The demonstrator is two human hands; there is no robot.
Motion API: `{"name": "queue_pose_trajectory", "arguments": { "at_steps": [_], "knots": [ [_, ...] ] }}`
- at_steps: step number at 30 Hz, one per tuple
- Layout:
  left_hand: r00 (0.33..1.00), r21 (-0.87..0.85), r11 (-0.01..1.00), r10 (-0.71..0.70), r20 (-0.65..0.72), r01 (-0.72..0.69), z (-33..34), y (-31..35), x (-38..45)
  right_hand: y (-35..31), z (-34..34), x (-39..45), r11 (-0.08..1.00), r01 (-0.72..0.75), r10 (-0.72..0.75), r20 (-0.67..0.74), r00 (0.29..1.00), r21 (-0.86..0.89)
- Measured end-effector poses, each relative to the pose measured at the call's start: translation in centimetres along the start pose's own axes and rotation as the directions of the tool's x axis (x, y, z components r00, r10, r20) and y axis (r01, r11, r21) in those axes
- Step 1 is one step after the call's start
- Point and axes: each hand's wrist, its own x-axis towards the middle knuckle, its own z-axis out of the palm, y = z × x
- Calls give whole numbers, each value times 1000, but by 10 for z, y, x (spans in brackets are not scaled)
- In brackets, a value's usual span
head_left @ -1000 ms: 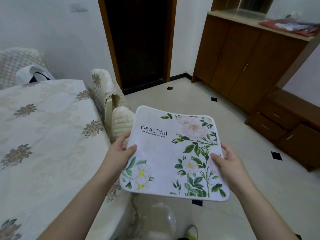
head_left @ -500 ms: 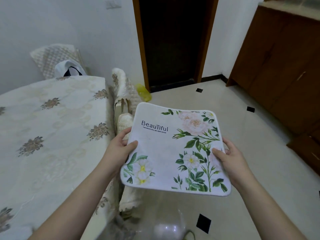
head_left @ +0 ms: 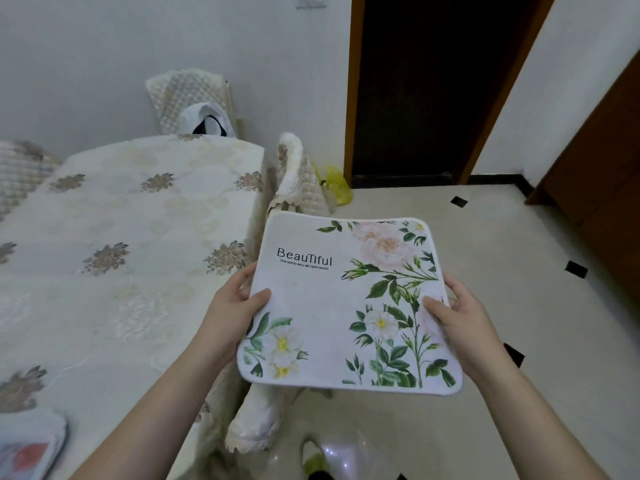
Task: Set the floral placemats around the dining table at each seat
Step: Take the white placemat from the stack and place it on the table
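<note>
A white floral placemat (head_left: 332, 306) printed "Beautiful" with green leaves and pale flowers is held flat in the air, right of the dining table (head_left: 121, 258). My left hand (head_left: 232, 306) grips its left edge, thumb on top. My right hand (head_left: 460, 317) grips its right edge, thumb on top. The table carries a cream tablecloth with brown flower motifs. Another mat (head_left: 27, 448) with a red patch lies at the table's near left corner, partly cut off.
Padded cream chairs stand along the table's right side (head_left: 298, 174), below the placemat (head_left: 256, 420), and at the far end (head_left: 187, 95) with a white bag (head_left: 204, 119). A yellow bag (head_left: 337, 188) lies by the dark doorway (head_left: 426, 84). A wooden cabinet (head_left: 602, 161) is at right.
My view has swung left, bringing more of the table into sight and the cabinet mostly out. Both hands still hold the placemat the same way.
</note>
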Motion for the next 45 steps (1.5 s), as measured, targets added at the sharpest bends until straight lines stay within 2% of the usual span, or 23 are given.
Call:
{"name": "queue_pose_trajectory", "arguments": {
  "at_steps": [14,20,24,29,33,35,39,45],
  "knots": [
    [976,-116,993,-36,-217,11,-88,-21,63,-38,129,110,972,33,23,236,971,-231],
    [921,-123,992,-55,-387,7,-127,-28,56,-36,196,141,945,56,70,366,928,-322],
    [862,-147,989,-87,-500,15,-147,-44,51,-32,250,171,897,144,88,488,868,-417],
    [741,-245,969,-182,-646,24,-163,-67,44,-17,322,206,812,304,115,647,754,-498],
    [621,-328,943,-286,-730,49,-168,-81,38,1,369,224,782,330,226,734,640,-528],
    [570,-380,923,-340,-748,52,-169,-89,36,13,388,231,762,357,262,762,593,-540],
    [422,-459,886,-444,-790,73,-160,-113,34,39,423,245,723,408,351,804,479,-558],
    [217,-531,843,-536,-816,87,-148,-152,21,83,461,249,620,565,421,839,346,-544]
  ]
}}
